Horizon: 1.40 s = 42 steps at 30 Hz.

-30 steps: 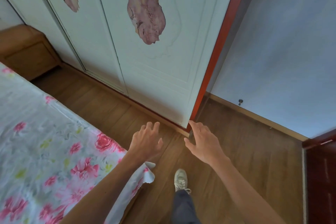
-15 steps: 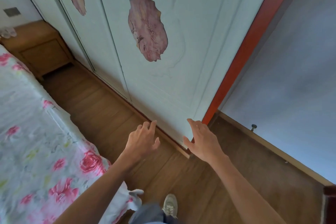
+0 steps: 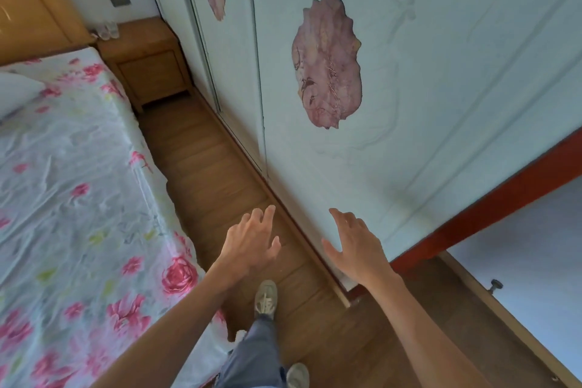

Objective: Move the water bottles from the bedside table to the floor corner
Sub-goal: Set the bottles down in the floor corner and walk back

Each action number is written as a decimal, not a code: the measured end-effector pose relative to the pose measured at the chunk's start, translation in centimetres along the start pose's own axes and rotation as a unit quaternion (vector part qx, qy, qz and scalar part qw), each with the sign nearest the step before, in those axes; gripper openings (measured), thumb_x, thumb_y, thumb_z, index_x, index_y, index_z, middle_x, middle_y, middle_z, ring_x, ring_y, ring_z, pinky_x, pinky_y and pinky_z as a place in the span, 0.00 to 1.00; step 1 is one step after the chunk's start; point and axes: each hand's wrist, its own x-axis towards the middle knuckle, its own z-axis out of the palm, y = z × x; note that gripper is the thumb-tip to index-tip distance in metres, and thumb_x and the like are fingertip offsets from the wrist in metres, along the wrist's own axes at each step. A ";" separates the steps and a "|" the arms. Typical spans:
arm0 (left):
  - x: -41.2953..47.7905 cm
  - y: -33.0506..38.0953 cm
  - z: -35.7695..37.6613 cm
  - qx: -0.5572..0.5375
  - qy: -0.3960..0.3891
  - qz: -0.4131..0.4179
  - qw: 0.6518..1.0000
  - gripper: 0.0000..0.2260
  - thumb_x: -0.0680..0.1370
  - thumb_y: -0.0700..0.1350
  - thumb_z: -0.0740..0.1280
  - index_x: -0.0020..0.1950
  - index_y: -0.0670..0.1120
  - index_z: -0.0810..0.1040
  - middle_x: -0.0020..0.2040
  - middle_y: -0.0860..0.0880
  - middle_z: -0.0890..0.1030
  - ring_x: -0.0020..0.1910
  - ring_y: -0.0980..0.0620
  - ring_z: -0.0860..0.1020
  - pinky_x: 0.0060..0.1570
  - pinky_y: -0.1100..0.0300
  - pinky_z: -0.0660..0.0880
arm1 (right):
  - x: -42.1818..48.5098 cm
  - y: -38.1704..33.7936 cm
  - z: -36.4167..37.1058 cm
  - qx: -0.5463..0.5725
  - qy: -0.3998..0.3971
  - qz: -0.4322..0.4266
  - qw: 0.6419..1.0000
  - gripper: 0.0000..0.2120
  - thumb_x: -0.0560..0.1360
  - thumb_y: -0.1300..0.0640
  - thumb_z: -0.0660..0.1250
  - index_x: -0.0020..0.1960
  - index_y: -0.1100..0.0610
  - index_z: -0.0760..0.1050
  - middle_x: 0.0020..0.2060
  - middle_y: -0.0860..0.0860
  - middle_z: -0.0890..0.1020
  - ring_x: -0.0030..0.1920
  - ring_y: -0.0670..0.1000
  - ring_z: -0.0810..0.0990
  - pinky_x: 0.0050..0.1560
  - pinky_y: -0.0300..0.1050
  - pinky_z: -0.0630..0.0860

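Observation:
Small clear water bottles (image 3: 107, 30) stand at the back left corner of the wooden bedside table (image 3: 148, 57), far up the aisle at the upper left. My left hand (image 3: 252, 239) is stretched out in front of me over the wooden floor, fingers apart, holding nothing. My right hand (image 3: 356, 246) is held beside it in front of the wardrobe's lower edge, fingers spread and empty. Both hands are far from the bottles.
A bed with a flowered sheet (image 3: 72, 198) fills the left side. White wardrobe doors (image 3: 409, 104) with pink patches line the right. Between them runs a narrow strip of wooden floor (image 3: 201, 161). A red frame (image 3: 491, 208) and a doorstop (image 3: 495, 285) are at the right.
The view has swung left and up the aisle, bringing the bedside table and bottles into sight. I have stepped forward; both hands stay open in front of me.

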 end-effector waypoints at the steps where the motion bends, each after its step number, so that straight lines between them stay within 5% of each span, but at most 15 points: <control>1: 0.7 -0.5 -0.1 -0.002 0.003 -0.008 1.000 0.30 0.78 0.58 0.60 0.77 0.50 0.55 0.69 0.49 0.71 0.63 0.50 0.75 0.56 0.55 0.76 | 1.1 -0.2 -0.1 -0.003 -0.003 -0.005 1.000 0.30 0.80 0.40 0.55 0.77 0.52 0.54 0.69 0.51 0.69 0.65 0.51 0.72 0.58 0.45 0.76; 18: 13.9 -17.7 -4.2 -0.018 0.026 -0.093 0.995 0.29 0.78 0.59 0.60 0.76 0.50 0.57 0.67 0.50 0.72 0.60 0.51 0.76 0.54 0.57 0.78 | 23.1 -12.2 -0.4 -0.008 -0.031 -0.093 0.995 0.29 0.80 0.41 0.58 0.76 0.51 0.56 0.67 0.49 0.70 0.65 0.51 0.72 0.57 0.44 0.74; 42: 27.1 -32.2 -8.4 -0.019 0.074 -0.241 0.967 0.29 0.78 0.58 0.60 0.76 0.49 0.57 0.68 0.50 0.71 0.60 0.50 0.76 0.55 0.58 0.77 | 48.4 -22.8 0.2 -0.004 -0.047 -0.254 0.966 0.31 0.80 0.42 0.59 0.78 0.52 0.55 0.68 0.49 0.71 0.66 0.50 0.72 0.57 0.43 0.74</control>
